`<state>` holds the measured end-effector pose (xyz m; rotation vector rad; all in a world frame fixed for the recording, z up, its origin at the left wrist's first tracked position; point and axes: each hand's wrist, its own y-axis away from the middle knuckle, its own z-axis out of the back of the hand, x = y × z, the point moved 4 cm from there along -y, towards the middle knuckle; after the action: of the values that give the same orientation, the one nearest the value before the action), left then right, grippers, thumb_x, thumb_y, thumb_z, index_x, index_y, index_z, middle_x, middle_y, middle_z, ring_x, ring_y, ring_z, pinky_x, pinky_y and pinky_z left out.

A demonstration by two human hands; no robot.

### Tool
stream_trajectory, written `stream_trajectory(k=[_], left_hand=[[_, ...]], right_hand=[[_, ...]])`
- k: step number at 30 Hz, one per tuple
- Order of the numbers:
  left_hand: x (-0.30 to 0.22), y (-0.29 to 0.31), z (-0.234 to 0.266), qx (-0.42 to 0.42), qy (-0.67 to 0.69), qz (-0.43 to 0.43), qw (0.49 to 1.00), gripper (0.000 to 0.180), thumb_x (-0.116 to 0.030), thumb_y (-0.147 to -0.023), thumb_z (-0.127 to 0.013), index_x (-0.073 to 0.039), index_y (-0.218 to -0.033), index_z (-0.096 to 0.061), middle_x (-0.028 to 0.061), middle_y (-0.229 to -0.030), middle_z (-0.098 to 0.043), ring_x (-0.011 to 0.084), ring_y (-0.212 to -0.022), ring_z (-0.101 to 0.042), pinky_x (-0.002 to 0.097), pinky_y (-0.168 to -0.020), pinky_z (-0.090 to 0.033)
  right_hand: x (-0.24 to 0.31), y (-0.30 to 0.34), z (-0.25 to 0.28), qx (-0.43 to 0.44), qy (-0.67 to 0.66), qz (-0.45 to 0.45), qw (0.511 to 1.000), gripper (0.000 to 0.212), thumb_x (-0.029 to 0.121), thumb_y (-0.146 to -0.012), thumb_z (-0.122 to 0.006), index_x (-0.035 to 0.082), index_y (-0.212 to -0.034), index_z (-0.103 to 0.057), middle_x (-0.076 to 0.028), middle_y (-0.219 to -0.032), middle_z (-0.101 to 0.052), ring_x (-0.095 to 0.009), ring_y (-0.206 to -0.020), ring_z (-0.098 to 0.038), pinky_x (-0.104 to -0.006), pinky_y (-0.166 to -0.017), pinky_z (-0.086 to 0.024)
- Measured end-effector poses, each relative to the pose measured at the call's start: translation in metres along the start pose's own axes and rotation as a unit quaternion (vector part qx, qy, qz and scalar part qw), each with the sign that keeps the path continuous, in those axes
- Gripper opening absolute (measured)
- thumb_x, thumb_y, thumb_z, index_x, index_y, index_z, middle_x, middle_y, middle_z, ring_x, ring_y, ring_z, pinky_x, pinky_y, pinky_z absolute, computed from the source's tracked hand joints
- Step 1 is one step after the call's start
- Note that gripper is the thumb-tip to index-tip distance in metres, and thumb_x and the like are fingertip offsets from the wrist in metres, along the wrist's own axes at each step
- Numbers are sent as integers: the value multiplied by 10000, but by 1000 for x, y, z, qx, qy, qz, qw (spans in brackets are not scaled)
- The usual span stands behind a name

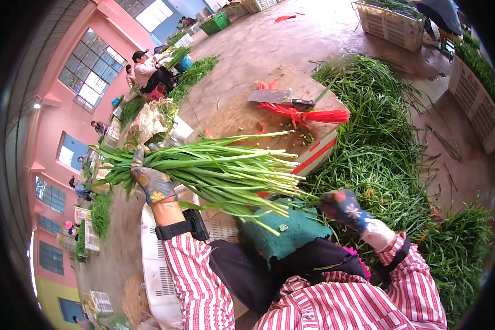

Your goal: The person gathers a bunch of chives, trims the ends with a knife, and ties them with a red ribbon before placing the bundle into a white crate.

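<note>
My left hand (pixel 149 180), in a dark flowered glove, is closed round a thick bunch of garlic chives (pixel 220 165). The leafy ends stick out to the left past the hand, while the pale stem ends fan out to the right. My right hand (pixel 344 209), gloved and slightly blurred, is curled closed beside those stem ends. A thin stalk reaches toward its fingers; what they hold is hidden. Below the bunch, a teal cloth (pixel 283 228) covers my lap. Beyond it a cleaver (pixel 272 96) and red ties (pixel 319 116) lie on a board-topped box (pixel 234 118).
A large heap of loose chives (pixel 368 143) spreads on the right. A white plastic crate (pixel 155 264) stands by my left arm. Further crates (pixel 390 25) stand at the upper right. Seated people (pixel 148 71) work among more greens at the left; a green basket (pixel 215 23) is farther back.
</note>
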<state>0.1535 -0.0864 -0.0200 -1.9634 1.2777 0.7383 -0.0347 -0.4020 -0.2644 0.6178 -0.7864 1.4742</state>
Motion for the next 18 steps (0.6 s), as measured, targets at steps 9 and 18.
stream_trajectory(k=[9,18], left_hand=[[3,-23,37,23,17,46,999,163,-142,-807,-526,-48,-677,-503,104,-663,-545,265,-636,-537,421,-719,-476],[2,-21,37,38,61,62,995,194,-133,-813,-521,-41,-643,-502,124,-662,-546,260,-623,-524,416,-767,-459]], right_hand=[[-38,30,50,97,-81,-126,984,637,452,-710,-657,61,-1186,-496,-143,-686,-617,-249,-632,-612,-374,-581,-464],[45,-22,6,130,-463,-44,875,326,213,-822,-606,16,-1079,-563,-23,-750,-609,-60,-606,-549,-194,-481,-385]])
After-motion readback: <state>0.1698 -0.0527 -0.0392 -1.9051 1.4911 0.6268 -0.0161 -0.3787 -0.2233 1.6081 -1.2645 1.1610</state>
